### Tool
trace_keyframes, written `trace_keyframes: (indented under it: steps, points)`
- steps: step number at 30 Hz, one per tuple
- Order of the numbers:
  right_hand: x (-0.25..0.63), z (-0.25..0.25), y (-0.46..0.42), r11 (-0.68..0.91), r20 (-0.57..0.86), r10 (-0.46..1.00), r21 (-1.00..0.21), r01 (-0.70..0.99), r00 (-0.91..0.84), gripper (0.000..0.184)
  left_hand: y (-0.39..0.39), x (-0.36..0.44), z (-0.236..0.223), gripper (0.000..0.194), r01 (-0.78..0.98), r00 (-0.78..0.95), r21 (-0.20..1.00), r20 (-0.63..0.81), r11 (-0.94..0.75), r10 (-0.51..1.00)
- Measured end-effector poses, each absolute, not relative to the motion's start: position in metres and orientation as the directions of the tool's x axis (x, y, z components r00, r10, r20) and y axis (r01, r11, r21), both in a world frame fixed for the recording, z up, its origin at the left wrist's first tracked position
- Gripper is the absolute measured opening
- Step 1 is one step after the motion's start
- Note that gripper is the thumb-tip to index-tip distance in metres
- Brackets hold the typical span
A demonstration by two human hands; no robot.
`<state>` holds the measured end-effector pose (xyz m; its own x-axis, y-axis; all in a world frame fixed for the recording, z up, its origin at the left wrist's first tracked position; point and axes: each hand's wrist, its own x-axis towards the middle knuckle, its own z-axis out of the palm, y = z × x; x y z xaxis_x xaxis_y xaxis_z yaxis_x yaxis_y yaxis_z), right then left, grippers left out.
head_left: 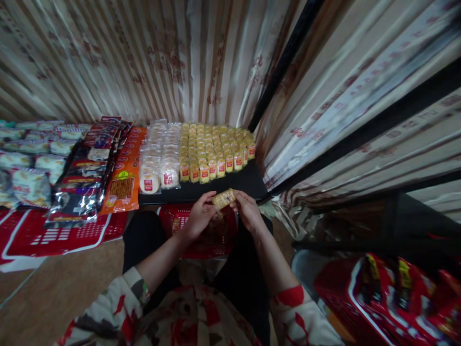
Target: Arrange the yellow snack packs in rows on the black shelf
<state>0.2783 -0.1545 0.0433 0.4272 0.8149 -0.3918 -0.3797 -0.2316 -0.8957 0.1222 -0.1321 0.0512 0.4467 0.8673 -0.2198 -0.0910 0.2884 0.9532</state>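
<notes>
Between my two hands is a small yellowish snack packet (224, 199), held above a red basket (176, 211) on my lap. My left hand (202, 211) grips its left end with thumb and fingers. At the packet's right end, the fingers of my right hand (247, 209) are closed on it too. Inside the basket, dark and partly hidden by my forearms, lie more small packets. On the black table (165, 196) just beyond stand rows of yellow snack packets (216, 154), with clear bags of round white crackers (159, 158) to their left.
Farther left lie an orange snack bag (124, 168), dark glossy packets (86, 173) and white-and-clear bags (30, 185). Another red basket (65, 235) is below them. At lower right, a red basket (334, 283) holds red bags (406, 293). Curtains (151, 53) and black poles (284, 62) enclose the table.
</notes>
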Motion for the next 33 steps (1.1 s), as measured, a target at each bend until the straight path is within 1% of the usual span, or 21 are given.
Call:
trace_keyframes:
  steps: [3, 5, 8, 10, 14, 17, 21, 24, 28, 30, 33]
  points:
    - [0.279, 0.042, -0.155, -0.250, -0.426, 0.773, -0.885, -0.392, 0.469, 0.011, -0.131, 0.127, 0.052, 0.045, -0.008, 0.429, 0.992, -0.113, 0.129, 0.896]
    - [0.280, 0.042, -0.156, -0.245, -0.416, 0.766, -0.894, -0.375, 0.490, 0.009, -0.131, 0.129, 0.053, 0.042, 0.048, 0.454, 0.999, -0.035, 0.015, 0.891]
    - [0.283, 0.042, -0.156, -0.241, -0.385, 0.775, -0.913, -0.329, 0.501, 0.009, -0.131, 0.133, 0.053, 0.040, 0.134, 0.500, 0.982, 0.053, -0.137, 0.864]
    - [0.286, 0.043, -0.156, -0.255, -0.377, 0.784, -0.920, -0.299, 0.493, 0.010, -0.130, 0.136, 0.051, 0.040, 0.190, 0.498, 0.957, 0.096, -0.217, 0.862]
    - [0.294, 0.045, -0.157, -0.293, -0.389, 0.801, -0.918, -0.268, 0.456, 0.017, -0.122, 0.142, 0.051, 0.035, 0.269, 0.471, 0.915, 0.149, -0.302, 0.869]
    - [0.297, 0.045, -0.158, -0.279, -0.368, 0.815, -0.926, -0.254, 0.447, 0.028, -0.114, 0.146, 0.056, 0.030, 0.309, 0.464, 0.895, 0.153, -0.321, 0.873]
    - [0.299, 0.046, -0.158, -0.242, -0.345, 0.831, -0.930, -0.275, 0.437, 0.043, -0.110, 0.149, 0.056, 0.027, 0.327, 0.433, 0.906, 0.110, -0.270, 0.895]
    - [0.301, 0.048, -0.158, -0.244, -0.350, 0.839, -0.926, -0.287, 0.416, 0.048, -0.109, 0.150, 0.053, 0.028, 0.303, 0.416, 0.945, -0.012, -0.126, 0.909]
    - [0.302, 0.049, -0.159, -0.259, -0.338, 0.871, -0.932, -0.252, 0.356, 0.048, -0.107, 0.150, 0.052, 0.033, 0.228, 0.410, 0.966, -0.212, 0.126, 0.887]
    - [0.301, 0.049, -0.159, -0.257, -0.335, 0.883, -0.931, -0.260, 0.328, 0.046, -0.106, 0.149, 0.052, 0.031, 0.198, 0.410, 0.963, -0.251, 0.183, 0.877]
    - [0.300, 0.048, -0.158, -0.259, -0.337, 0.891, -0.927, -0.270, 0.304, 0.045, -0.105, 0.146, 0.050, 0.030, 0.160, 0.430, 0.963, -0.266, 0.218, 0.862]
